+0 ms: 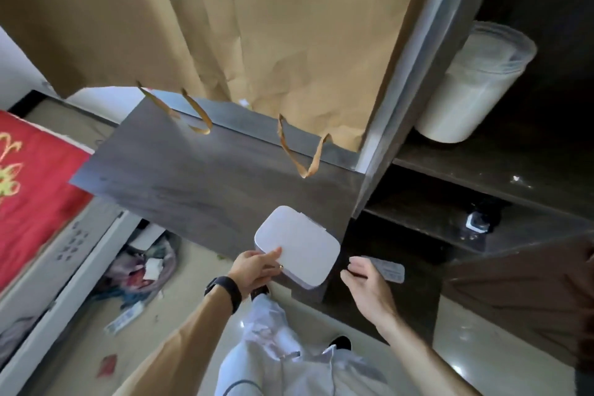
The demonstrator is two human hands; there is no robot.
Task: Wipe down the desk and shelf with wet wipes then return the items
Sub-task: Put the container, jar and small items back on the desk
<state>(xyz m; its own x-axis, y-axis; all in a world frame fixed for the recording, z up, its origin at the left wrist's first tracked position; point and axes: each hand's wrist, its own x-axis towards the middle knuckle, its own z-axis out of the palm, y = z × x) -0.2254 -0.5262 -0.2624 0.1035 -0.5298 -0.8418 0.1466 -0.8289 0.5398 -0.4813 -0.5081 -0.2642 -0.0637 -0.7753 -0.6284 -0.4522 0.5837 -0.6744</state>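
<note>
A home bedroom: red bedspread (29, 190) beside a dark wooden desk (205, 177) with shelf (482, 170) unit

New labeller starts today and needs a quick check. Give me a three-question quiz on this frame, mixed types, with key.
1. Multiple choice: which of the hands grips the white box? A left, B right, C both.
2. True or false: the white roll in clear wrap stands on a shelf to the right of the desk.
3. Fill in: the brown paper bag rests on the ____.

Key: 1 A, the left hand, thumb on the lid. 2 true. 3 desk.
</note>
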